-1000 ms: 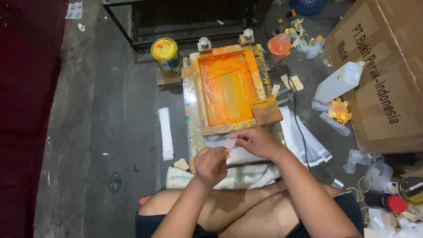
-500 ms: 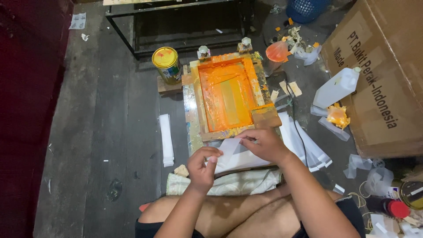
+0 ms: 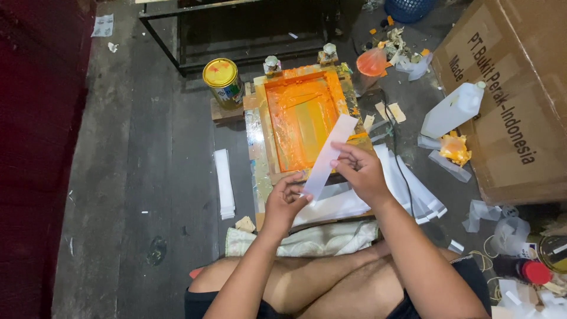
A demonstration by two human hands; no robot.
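A long white plastic strip (image 3: 328, 156) is held up at a slant over the near end of an orange-inked screen-printing frame (image 3: 301, 121). My left hand (image 3: 284, 201) pinches the strip's lower end. My right hand (image 3: 360, 172) grips it near the middle from the right side. Beneath both hands lies a pile of similar white strips (image 3: 336, 207) on the wooden board under the frame. I sit cross-legged on the floor with a pale cloth (image 3: 307, 241) in front of my legs.
A yellow-lidded paint can (image 3: 222, 81) stands left of the frame. A small stack of white strips (image 3: 224, 183) lies on the floor at left. A white plastic jug (image 3: 453, 109), a large cardboard box (image 3: 508, 88) and scattered plastic scraps sit at right.
Both hands were low at the pile by the frame's near edge. They have lifted one white strip clear of the pile and hold it up over the frame.
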